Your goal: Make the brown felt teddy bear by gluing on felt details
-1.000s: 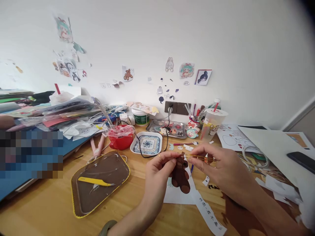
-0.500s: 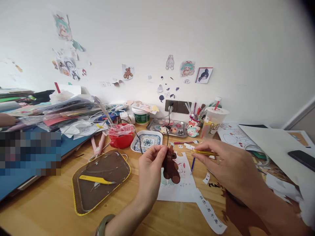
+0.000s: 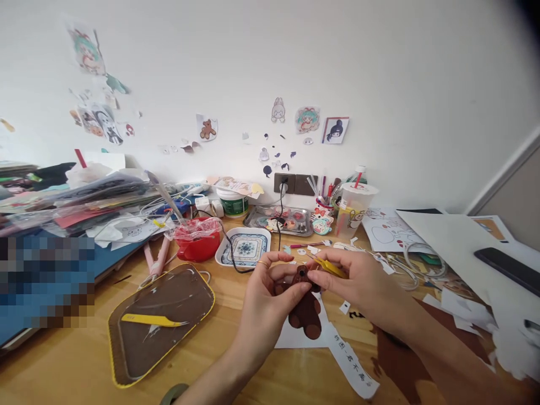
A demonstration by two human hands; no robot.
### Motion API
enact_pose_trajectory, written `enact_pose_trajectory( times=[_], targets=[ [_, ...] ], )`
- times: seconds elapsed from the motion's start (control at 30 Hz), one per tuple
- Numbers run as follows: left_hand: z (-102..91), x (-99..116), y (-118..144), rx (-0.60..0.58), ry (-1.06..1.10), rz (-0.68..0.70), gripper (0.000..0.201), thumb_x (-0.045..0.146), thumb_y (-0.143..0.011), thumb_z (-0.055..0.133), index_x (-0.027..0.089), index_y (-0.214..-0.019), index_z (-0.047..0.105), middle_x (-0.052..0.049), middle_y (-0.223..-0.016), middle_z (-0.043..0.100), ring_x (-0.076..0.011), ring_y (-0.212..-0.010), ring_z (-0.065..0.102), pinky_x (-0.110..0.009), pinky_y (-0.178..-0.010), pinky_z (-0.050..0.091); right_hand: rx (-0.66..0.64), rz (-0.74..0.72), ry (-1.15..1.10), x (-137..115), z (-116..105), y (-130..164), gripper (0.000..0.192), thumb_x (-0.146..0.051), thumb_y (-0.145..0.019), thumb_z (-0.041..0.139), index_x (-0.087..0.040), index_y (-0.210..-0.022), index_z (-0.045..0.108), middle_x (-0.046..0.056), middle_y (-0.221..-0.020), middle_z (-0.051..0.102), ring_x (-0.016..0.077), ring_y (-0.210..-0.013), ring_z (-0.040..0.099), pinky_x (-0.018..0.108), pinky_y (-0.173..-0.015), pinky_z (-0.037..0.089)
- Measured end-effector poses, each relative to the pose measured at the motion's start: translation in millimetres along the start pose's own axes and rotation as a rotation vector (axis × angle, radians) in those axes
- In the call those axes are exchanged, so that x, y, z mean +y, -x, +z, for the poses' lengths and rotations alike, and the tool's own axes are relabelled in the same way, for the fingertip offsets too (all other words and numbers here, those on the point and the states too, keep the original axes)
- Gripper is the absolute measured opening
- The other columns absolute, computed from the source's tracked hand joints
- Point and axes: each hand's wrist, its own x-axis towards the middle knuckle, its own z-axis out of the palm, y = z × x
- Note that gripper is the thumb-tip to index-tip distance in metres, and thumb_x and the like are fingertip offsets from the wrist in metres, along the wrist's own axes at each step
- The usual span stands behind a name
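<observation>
Between the thumb and fingers of my left hand is a dark brown bear cutout, head up, above the table. My right hand is closed around yellow tweezers, whose tips point up and to the left. Its thumb and fingers also meet the right side of the bear's head. Under the bear lies a white sheet, largely hidden by the cutout and my left hand. A paper strip with handwriting runs from it toward the front.
On the left, a brown tray with a yellow rim holds a second pair of yellow tweezers. Behind are a red bowl, a patterned white tray and a drink cup. Brown paper and scraps lie right.
My right hand has moved left to the bear's head, still with the tweezers. My left hand has shifted its grip, and the bear is slightly lower. The view has turned a little right.
</observation>
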Motion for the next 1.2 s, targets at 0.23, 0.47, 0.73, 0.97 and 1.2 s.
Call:
enact_pose_trajectory(
  times=[0.23,0.47,0.73,0.97,1.2],
  targets=[
    [-2.1,-2,-2,-0.038,-0.019,0.010,0.034,0.019,-0.071,0.063,0.021,-0.093,0.038,-0.001,-0.076,0.061,-0.0149,-0.050,0.062,-0.016,-0.032,0.039,0.055,-0.005,0.049,-1,0,1,0.012,-0.027,-0.079,0.050,-0.022,-0.075,0.060,-0.003,-0.070,0.059,0.0132,-0.064,0.053,0.022,-0.053,0.039],
    [0.2,5,0,-0.009,-0.077,0.027,0.042,0.016,-0.066,0.066,0.023,-0.098,0.040,-0.001,-0.083,0.059,-0.0143,-0.052,0.062,-0.017,-0.031,0.041,-0.062,0.023,-0.075,-3,-2,0,0.018,-0.028,-0.084,0.045,-0.021,-0.071,0.055,-0.004,-0.065,0.056,0.0109,-0.063,0.053,0.021,-0.056,0.039],
    [-4.7,1,-4,0.010,0.240,0.096,0.032,0.003,-0.066,0.044,0.018,-0.095,0.045,0.000,-0.074,0.059,-0.0094,-0.056,0.054,-0.020,-0.048,0.041,0.094,-0.023,-0.067,1,5,0,0.013,-0.031,-0.084,0.045,-0.022,-0.080,0.052,0.000,-0.077,0.060,0.0149,-0.073,0.056,0.026,-0.066,0.043],
    [-3.5,3,0,0.100,0.231,-0.024,0.021,0.017,-0.068,0.066,0.018,-0.085,0.052,0.002,-0.069,0.062,-0.0075,-0.056,0.057,-0.016,-0.050,0.039,0.038,-0.080,-0.111,8,15,-1,0.016,-0.035,-0.085,0.044,-0.023,-0.081,0.052,-0.001,-0.074,0.060,0.0142,-0.073,0.055,0.024,-0.062,0.042],
    [-2.1,4,0,0.112,0.204,-0.084,0.021,0.020,-0.067,0.068,0.016,-0.083,0.054,0.001,-0.060,0.062,-0.0069,-0.047,0.055,-0.012,-0.036,0.033,0.010,-0.090,-0.117,4,20,1,0.014,-0.032,-0.085,0.044,-0.021,-0.077,0.050,-0.002,-0.068,0.058,0.0132,-0.065,0.054,0.024,-0.059,0.042]
  ],
)
